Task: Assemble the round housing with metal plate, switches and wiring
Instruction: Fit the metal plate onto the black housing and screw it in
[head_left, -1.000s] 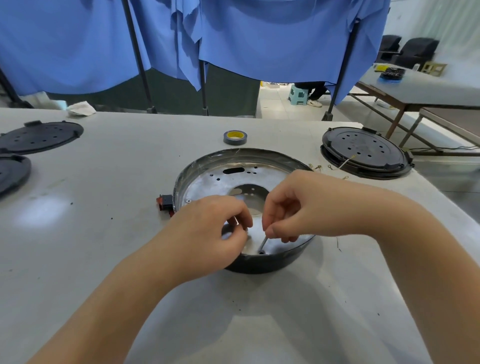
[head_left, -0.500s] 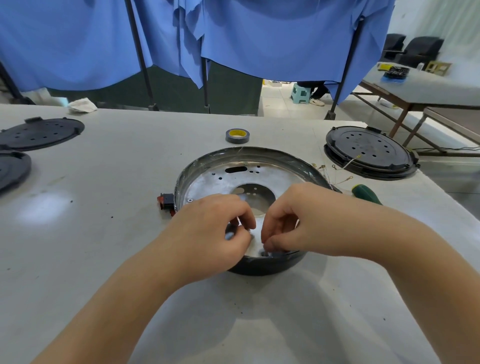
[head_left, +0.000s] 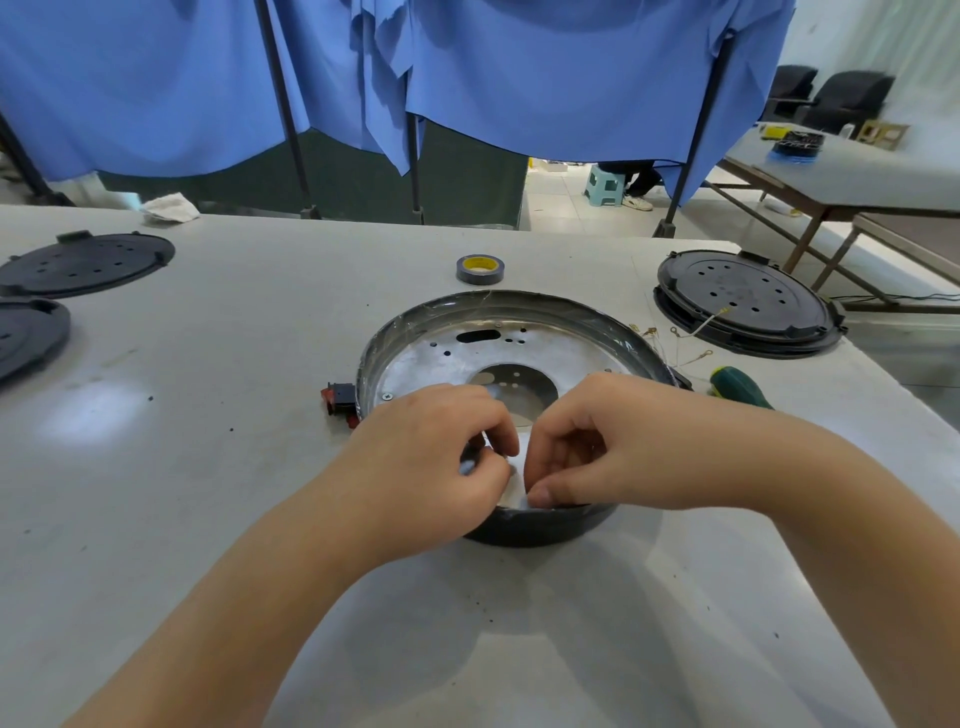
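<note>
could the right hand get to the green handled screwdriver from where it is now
Probably yes. The screwdriver lies on the table just right of the housing, beside the right forearm, with nothing lying between. But the right hand is busy pinching a small part at the housing's near rim with the left hand, so it must let go first.

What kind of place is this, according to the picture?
Probably a small assembly workshop: a plain worktable holding black round covers, a tape roll and a screwdriver, with blue cloth partitions behind.

Round dark housing (head_left: 540, 527) laid flat on the tabletop (head_left: 208, 415); perforated metal plate (head_left: 441, 358) seated inside, red-and-black switch (head_left: 338, 396) fitted at its left wall
</note>
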